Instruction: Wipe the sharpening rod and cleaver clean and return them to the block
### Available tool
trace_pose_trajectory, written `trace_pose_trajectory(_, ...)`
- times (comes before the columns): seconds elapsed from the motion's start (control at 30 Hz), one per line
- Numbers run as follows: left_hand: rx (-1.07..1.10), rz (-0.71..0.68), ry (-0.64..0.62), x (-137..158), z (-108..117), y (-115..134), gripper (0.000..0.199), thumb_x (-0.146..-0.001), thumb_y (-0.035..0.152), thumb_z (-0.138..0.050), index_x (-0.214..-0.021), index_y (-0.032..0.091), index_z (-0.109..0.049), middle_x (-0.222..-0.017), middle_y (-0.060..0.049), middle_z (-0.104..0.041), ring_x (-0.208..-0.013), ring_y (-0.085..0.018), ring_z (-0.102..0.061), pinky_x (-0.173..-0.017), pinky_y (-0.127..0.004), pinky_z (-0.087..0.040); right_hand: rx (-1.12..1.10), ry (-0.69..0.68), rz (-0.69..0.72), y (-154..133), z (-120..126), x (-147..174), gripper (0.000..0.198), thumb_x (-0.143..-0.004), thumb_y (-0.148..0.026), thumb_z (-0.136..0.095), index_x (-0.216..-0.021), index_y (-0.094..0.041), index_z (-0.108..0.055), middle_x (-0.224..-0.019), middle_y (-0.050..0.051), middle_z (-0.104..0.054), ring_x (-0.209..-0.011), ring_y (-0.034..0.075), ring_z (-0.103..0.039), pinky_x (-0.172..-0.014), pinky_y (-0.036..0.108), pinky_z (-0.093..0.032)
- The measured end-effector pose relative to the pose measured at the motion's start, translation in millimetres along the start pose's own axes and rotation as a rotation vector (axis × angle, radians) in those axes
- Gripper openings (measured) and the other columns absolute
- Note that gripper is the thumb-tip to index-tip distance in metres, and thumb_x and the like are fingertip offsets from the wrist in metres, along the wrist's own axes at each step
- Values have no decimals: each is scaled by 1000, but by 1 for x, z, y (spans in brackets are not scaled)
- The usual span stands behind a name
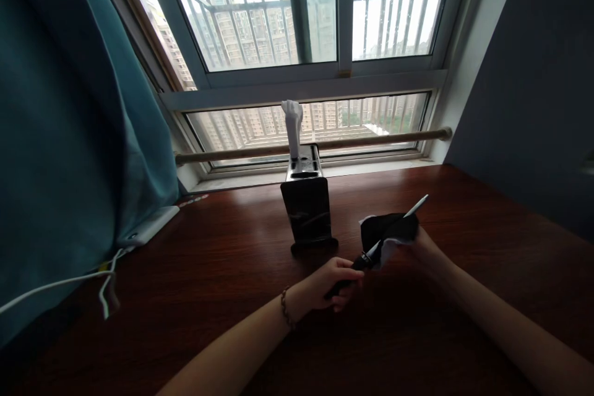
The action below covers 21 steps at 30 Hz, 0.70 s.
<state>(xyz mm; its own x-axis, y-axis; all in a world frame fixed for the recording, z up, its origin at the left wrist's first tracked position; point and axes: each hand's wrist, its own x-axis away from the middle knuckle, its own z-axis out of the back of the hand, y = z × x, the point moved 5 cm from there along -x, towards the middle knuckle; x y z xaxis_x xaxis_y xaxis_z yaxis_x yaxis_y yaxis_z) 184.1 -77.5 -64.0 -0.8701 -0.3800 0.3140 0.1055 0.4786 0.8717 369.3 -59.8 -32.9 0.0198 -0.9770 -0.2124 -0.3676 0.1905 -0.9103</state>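
Observation:
My left hand [331, 284] is wrapped round the black handle of a knife [416, 206], which points up to the right. Its narrow, pale blade runs through a black cloth with whitish edges [383, 230]. Only the tip and a short stretch near the handle show; the cloth covers the middle. My right hand [420, 246] grips that cloth around the blade, its fingers mostly hidden behind the folds. Just beyond my hands a black knife block [307, 210] stands upright on the table, with a white handle [292, 127] sticking up from its slotted top.
The dark reddish wooden table [223, 297] reaches to the window sill. A white power strip [153, 226] with white cables [106, 294] lies at the left, beside the blue-green curtain [143, 154]. A horizontal rail [380, 140] crosses the window, and a dark wall [524, 111] borders the right side.

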Motion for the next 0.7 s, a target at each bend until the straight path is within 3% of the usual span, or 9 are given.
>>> trace_pose_trajectory(0.2,-15,0,2,0,-2,1,21,-76,32,-60,-77,13,-52,-42,7,-38,-29,-6,-34,-29,-18,-33,119,-64,-25,2,-18,3,29,-67,-28,-70,-90,-11,-70,-86,12,-66,-76,25,-62,-67,34,-51)
trace_pose_trajectory(0.4,-30,5,27,-1,-3,-1,24,-75,35,-61,-77,13,-52,-45,7,-40,-31,-5,-34,-31,-20,-37,162,-42,-68,13,-29,6,22,-60,-32,-74,-70,-14,-68,-70,8,-63,-63,19,-58,-55,28,-48)
trace_pose_trajectory(0.6,-86,-33,64,-2,-7,-1,27,-73,37,-62,-80,13,-53,-47,6,-42,-32,-6,-37,-32,-21,-39,99,28,-87,23,-17,11,37,-54,-29,-80,-83,-12,-66,-83,10,-64,-73,23,-60,-64,32,-50)
trace_pose_trajectory(0.7,-81,-42,68,-3,-9,0,26,-73,36,-61,-80,13,-52,-47,6,-41,-32,-6,-37,-31,-21,-39,5,82,-188,36,-7,13,39,-54,-25,-81,-86,-13,-62,-81,6,-62,-72,20,-59,-63,30,-50)
